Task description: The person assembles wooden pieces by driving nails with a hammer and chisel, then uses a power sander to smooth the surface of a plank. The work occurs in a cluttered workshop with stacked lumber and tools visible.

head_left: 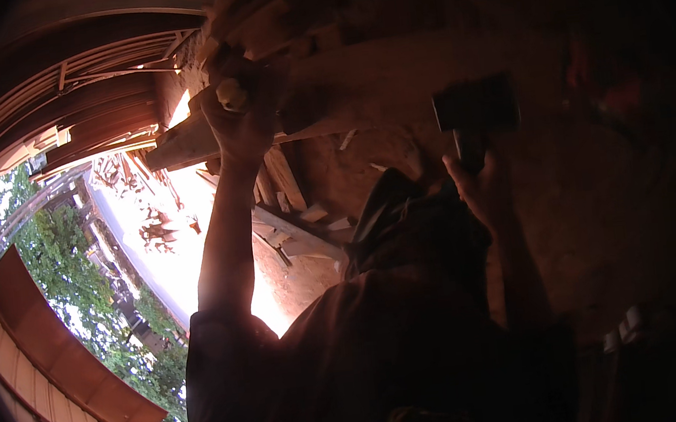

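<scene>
My left hand (243, 135) is closed round an upright handle with a pale, rounded end (231, 96); its lower part is hidden by the hand and shadow. It stands over a thick wooden beam (383, 84) that runs across the view, with its lit end (177, 147) toward the left. In my right hand (484, 189) is a mallet (474, 105) with a dark, blocky head, gripped by its short-looking handle. The mallet head is raised at the near side of the beam, well to the right of the pale handle end.
Wood offcuts (284, 179) and a longer board (299, 232) lie on the dusty ground below the beam. Long planks (100, 104) are stacked at the upper left. A dim red thing (620, 94) is at the right. Bright ground and trees show at the left.
</scene>
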Demonstrator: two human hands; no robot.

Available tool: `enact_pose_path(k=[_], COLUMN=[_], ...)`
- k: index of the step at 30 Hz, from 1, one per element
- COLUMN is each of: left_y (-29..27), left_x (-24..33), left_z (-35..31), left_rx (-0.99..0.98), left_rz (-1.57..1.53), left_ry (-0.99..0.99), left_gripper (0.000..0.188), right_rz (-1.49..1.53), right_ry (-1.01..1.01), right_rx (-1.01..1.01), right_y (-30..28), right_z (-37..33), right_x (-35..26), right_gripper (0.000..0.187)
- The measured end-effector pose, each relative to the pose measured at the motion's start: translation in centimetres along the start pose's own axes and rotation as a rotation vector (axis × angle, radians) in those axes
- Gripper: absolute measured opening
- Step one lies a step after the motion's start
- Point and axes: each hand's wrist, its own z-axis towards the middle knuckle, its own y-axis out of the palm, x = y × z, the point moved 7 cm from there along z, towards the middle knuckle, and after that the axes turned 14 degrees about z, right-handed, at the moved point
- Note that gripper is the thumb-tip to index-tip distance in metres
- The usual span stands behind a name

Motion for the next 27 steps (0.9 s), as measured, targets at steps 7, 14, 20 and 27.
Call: enact_pose_path(k=[7, 14, 20, 27], left_y=[3.8, 2.7, -0.7, -3.5], left_x=[1.9, 2.6, 1.5, 0.5], left_z=[0.4, 2.3, 1.2, 0.1], left_rx=[-0.419, -0.357, -0.184, 0.134], left_rz=[0.434, 0.240, 0.142, -0.325], left_ry=[0.013, 0.059, -0.161, -0.071], left_gripper=[0.019, 0.015, 0.009, 0.008], right_rz=[0.106, 0.356, 0.299, 0.163], right_ry=[-0.383, -0.600, -0.452, -0.197], right_rx=[0.105, 0.187, 0.203, 0.089], right_y=[-1.2, -1.8, -1.8, -0.9], right_z=[1.4, 1.1, 1.0, -0.2], right_x=[-8.7, -20.1, -18.1, -15.5], right_gripper=[0.025, 0.027, 0.030, 0.037])
